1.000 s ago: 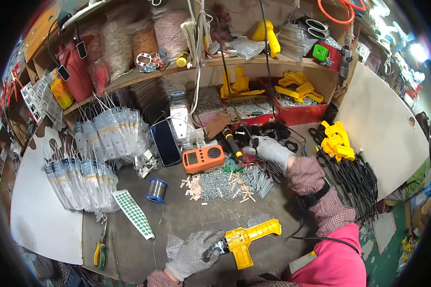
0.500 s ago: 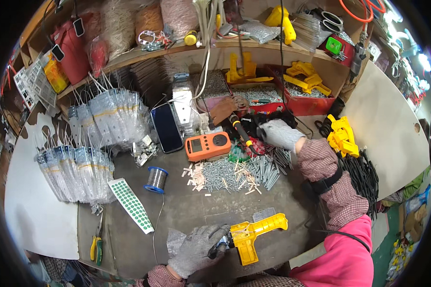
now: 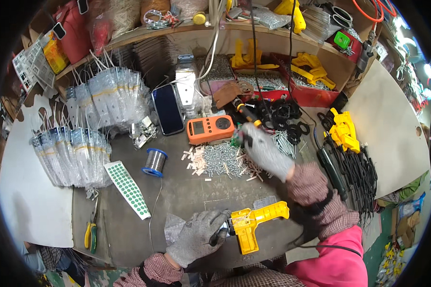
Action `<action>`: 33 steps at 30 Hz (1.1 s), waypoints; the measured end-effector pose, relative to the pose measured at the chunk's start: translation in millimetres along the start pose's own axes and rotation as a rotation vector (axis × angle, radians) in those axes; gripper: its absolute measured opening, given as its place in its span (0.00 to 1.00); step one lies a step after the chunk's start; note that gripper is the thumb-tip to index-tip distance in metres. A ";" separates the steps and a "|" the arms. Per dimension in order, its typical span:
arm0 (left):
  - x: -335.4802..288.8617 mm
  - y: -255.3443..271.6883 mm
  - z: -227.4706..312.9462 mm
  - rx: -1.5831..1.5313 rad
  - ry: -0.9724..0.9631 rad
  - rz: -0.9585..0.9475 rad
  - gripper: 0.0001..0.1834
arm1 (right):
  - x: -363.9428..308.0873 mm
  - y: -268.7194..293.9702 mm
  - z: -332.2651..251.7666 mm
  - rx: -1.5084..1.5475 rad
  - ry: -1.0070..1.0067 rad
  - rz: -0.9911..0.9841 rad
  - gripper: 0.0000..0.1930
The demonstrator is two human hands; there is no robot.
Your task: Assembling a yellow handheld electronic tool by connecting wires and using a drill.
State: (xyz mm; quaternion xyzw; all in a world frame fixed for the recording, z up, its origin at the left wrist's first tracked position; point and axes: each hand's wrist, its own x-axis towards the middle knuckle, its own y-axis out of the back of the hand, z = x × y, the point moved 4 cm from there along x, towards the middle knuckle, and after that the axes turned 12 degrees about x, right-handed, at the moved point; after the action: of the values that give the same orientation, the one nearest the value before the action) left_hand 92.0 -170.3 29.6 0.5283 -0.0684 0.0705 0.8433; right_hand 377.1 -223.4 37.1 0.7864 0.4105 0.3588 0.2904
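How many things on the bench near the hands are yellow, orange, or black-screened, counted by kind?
Yellow gun-shaped housing: 1
Orange meter: 1
Dark phone: 1
Solder spool: 1
Gloved hands, left hand and right hand: 2
Total: 6

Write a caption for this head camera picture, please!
Gloved left hand grips a yellow tool housing while the right hand reaches over the screw pile.

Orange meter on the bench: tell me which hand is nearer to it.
Right. The right hand is just beside the orange meter, on the side toward the pile of screws. The left hand is much nearer the person, holding the yellow tool.
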 end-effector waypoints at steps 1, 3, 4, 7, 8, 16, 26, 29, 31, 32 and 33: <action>-0.7 0.0 0.2 0.000 0.005 0.002 0.29 | 12.3 -0.6 8.4 -0.227 0.006 0.063 0.14; -3.9 -1.6 -1.0 0.050 0.045 0.000 0.30 | 22.4 -6.1 14.6 -0.296 -0.044 0.050 0.10; -3.1 -3.0 -1.2 0.040 0.045 0.002 0.30 | 32.6 -7.0 28.0 -0.274 -0.055 -0.030 0.13; -3.5 -6.0 -2.7 0.047 0.029 -0.025 0.30 | 58.8 -10.5 35.6 -0.323 -0.230 -0.168 0.17; -1.5 -6.4 0.3 0.040 0.005 -0.008 0.30 | 61.9 -12.3 48.9 -0.648 -0.004 -0.375 0.17; -1.8 -2.1 -11.8 0.122 0.018 -0.012 0.24 | 63.2 -0.5 4.4 -0.437 -0.218 -0.248 0.20; 194.3 -29.7 -69.8 0.453 0.067 0.098 0.17 | -12.0 3.5 -28.7 -0.571 -0.206 -0.295 0.16; 169.4 -14.2 -64.2 0.383 -0.027 0.231 0.17 | -71.6 30.7 -49.6 -0.336 0.089 -0.112 0.16; 139.1 3.1 -25.4 0.160 -0.052 0.131 0.20 | -119.2 56.4 -29.5 0.001 -0.225 -0.065 0.14; 118.2 9.8 -3.0 0.029 -0.053 0.052 0.23 | -146.9 64.9 -6.0 -0.045 -0.239 -0.010 0.11; 87.3 3.6 4.6 0.008 -0.144 0.079 0.24 | -154.5 56.1 -0.8 -0.035 -0.257 -0.018 0.11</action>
State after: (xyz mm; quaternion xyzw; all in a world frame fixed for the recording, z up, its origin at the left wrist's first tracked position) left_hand 176.8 -168.9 51.3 0.5321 -0.1495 0.0657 0.8308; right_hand 338.3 -383.0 29.4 0.8169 0.3708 0.2595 0.3575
